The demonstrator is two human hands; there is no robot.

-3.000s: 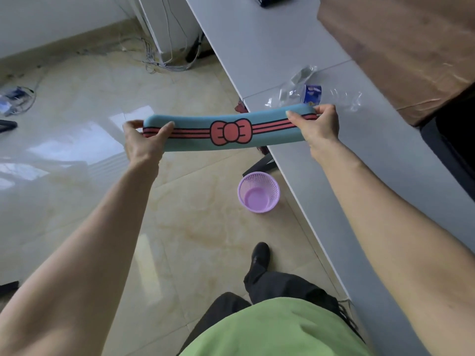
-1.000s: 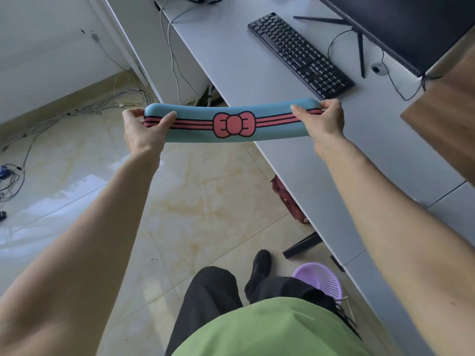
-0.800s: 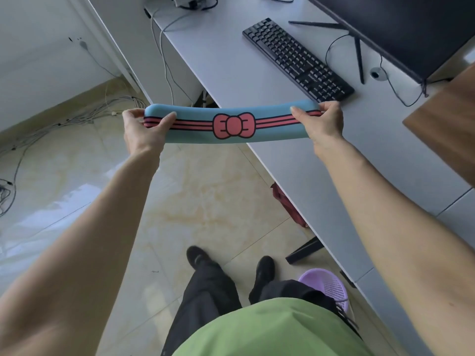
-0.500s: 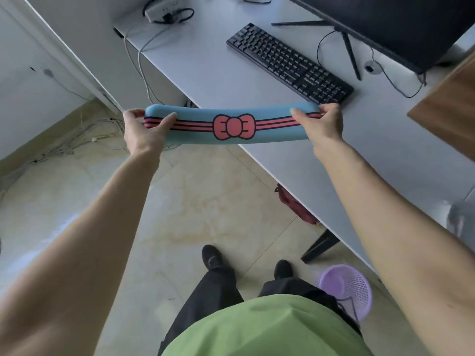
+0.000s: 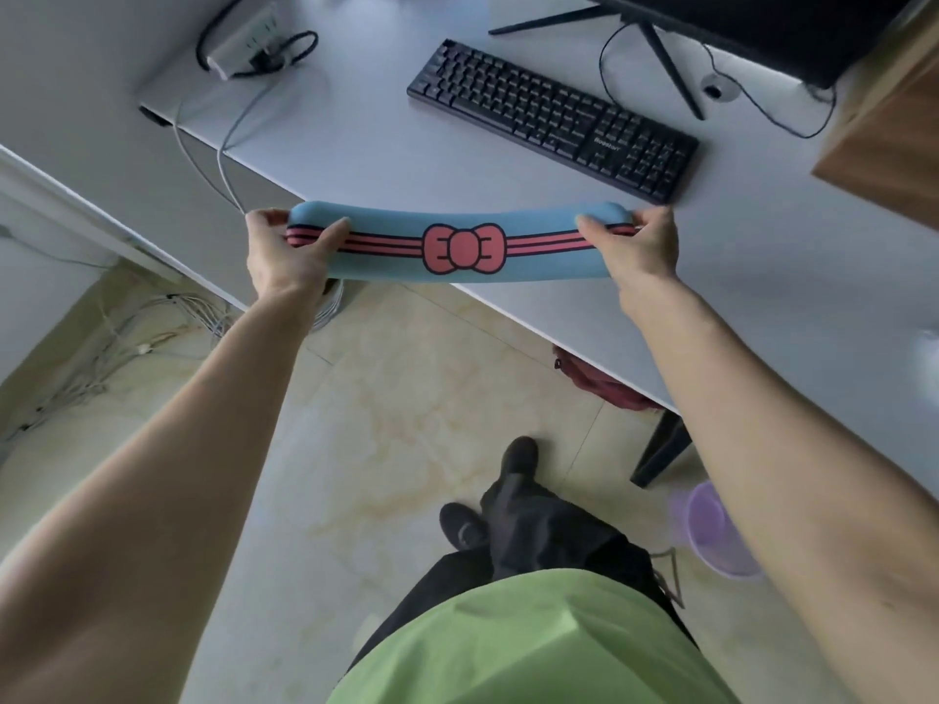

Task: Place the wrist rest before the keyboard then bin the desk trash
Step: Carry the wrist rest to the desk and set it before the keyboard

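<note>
A long blue wrist rest [image 5: 386, 261] with a pink bow and stripes is held level in the air over the desk's front edge. My left hand [image 5: 284, 256] grips its left end and my right hand [image 5: 637, 246] grips its right end. The black keyboard [image 5: 551, 116] lies slantwise on the grey desk [image 5: 376, 144], beyond the wrist rest and apart from it. A purple mesh bin [image 5: 711, 536] stands on the floor at the lower right, partly hidden by my right arm. No desk trash is in view.
A black monitor [image 5: 762, 27] on thin legs stands behind the keyboard, its cable looping on the desk. A power strip [image 5: 244, 43] with cables sits at the desk's far left corner. A brown wooden board [image 5: 889, 129] lies right. Loose cables run over the floor at the left.
The view has swung from the desk part with the trash towards the keyboard. The wrist rest, held in both hands throughout, has come over the desk edge nearer the keyboard.
</note>
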